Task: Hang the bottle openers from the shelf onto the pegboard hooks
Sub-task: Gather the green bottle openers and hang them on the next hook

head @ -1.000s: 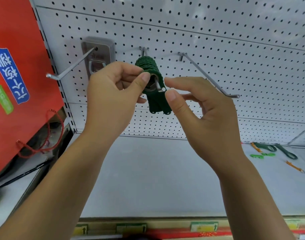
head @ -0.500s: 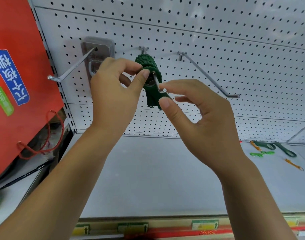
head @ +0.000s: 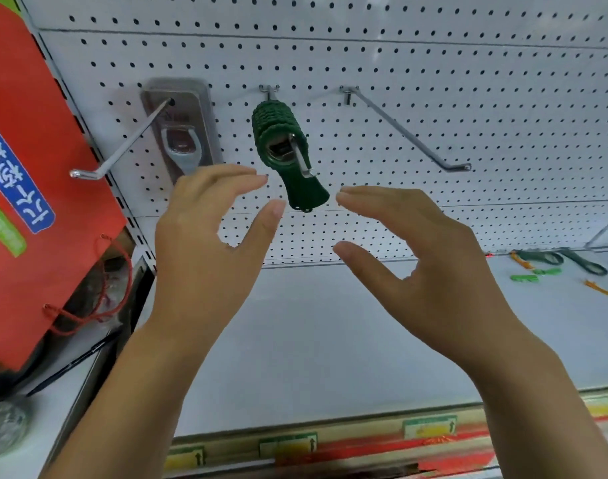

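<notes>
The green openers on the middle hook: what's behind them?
Behind the green openers you see white pegboard and the hook's bracket above. The hook's rod inside the stack and the board directly behind are covered.

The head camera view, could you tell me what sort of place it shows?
Probably a shop aisle being stocked: a white pegboard with display hooks, a stack of green bottle openers hung on one, and price-label strips along the shelf edge.

Dark green bottle openers point(head: 288, 157) stacked on middle hook point(head: 300, 157)
</notes>
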`<state>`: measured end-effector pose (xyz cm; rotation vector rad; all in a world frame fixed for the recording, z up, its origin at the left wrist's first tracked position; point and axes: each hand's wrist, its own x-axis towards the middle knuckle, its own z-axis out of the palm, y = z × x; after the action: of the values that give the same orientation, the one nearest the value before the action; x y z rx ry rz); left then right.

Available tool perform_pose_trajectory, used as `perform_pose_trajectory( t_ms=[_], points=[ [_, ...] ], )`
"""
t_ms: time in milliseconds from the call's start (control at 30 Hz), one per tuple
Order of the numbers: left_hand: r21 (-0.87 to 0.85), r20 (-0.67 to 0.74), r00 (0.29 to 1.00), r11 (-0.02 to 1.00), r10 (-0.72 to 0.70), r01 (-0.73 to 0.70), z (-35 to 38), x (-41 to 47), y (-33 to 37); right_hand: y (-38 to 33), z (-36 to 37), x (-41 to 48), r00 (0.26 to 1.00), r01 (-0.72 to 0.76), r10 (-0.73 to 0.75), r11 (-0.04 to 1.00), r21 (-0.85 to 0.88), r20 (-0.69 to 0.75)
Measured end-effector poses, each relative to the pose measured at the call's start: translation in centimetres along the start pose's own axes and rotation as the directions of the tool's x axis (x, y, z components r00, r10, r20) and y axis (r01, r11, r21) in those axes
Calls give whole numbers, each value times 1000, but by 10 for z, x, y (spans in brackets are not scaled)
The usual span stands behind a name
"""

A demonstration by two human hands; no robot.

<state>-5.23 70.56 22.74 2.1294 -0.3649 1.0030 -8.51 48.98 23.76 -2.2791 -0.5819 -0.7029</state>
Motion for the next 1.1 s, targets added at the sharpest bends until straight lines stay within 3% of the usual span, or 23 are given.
perform_pose_trajectory(
  t_ms=[167, 400, 700, 933, 1100],
  points=[
    [14, 255, 965, 998, -67, 65, 14, -38, 8, 32, 3, -40, 979, -187, 190, 981, -54, 67],
    [112, 533, 833, 988, -149, 105, 65, -92, 34, 91, -17, -116, 890, -419, 432, 901, -116, 143],
    [66, 688, 717, 994, -112, 91, 170, -144, 133, 165, -128, -217, 747, -628, 656, 750, -208, 107],
    [12, 752, 658, 998, -48, 60, 261, -180, 231, 220, -228, -292, 692, -697, 722, 678, -233, 31],
    [33, 768, 635, 995, -86, 95, 311, -203, 282, 258, -280, -332, 645, -723, 763, 628, -287, 42]
  ],
)
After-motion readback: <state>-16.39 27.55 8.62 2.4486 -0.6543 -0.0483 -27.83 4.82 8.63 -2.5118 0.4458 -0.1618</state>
